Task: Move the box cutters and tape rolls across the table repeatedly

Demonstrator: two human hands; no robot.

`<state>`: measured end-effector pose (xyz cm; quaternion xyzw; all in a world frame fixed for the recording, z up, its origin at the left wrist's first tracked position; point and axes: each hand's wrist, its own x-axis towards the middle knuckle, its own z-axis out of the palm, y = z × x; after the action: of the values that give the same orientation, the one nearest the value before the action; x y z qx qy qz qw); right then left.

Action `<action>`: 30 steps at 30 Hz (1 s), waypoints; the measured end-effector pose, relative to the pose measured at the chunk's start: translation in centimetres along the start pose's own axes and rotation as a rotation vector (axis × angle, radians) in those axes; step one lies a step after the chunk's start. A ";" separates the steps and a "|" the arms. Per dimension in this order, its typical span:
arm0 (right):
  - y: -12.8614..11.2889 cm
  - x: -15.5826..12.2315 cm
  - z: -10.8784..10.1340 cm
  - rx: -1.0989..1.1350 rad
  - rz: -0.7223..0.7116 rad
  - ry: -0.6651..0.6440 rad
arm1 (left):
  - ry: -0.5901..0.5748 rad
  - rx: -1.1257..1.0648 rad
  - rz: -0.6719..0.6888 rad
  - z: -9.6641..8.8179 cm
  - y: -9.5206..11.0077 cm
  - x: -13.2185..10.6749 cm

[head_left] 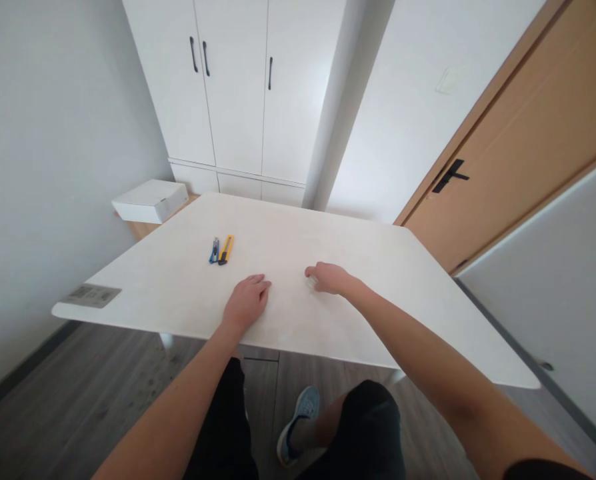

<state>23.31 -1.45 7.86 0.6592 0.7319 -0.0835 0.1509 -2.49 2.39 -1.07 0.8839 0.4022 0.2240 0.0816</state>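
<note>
My left hand [247, 301] rests on the white table [358, 327] near its front edge, holding nothing. Its fingers lie on the surface with the thumb slightly apart. To the right, my right hand [329, 277] is closed around a small pale, partly see-through object [312, 283], low over the tabletop. Fingers cover part of that object, and its exact kind is not clear. Beyond my left hand, a yellow utility knife [229, 245] and a smaller blue utility knife [215, 251] lie side by side, touched by neither hand.
A printed label [92, 295] is on the table's left corner. Past the left edge, a white box [151, 200] sits on a low wooden surface. White cabinets [233, 100] stand behind the table, and a wooden door [508, 133] is at the right.
</note>
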 end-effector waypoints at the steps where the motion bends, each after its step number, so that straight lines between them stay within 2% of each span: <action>1: -0.2 0.4 0.0 -0.009 -0.008 -0.006 | 0.000 0.005 -0.001 0.0 0.0 0.0; 7: -0.7 1.8 -0.2 -0.054 -0.034 -0.055 | -0.017 0.004 -0.012 0.0 0.0 0.0; 30: -1.3 1.2 -0.9 -0.040 -0.036 -0.083 | 0.037 0.018 0.030 0.4 -0.3 0.1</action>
<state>21.81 -0.20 8.24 0.6388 0.7382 -0.0987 0.1928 -2.46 2.62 -1.47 0.8863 0.3924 0.2377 0.0630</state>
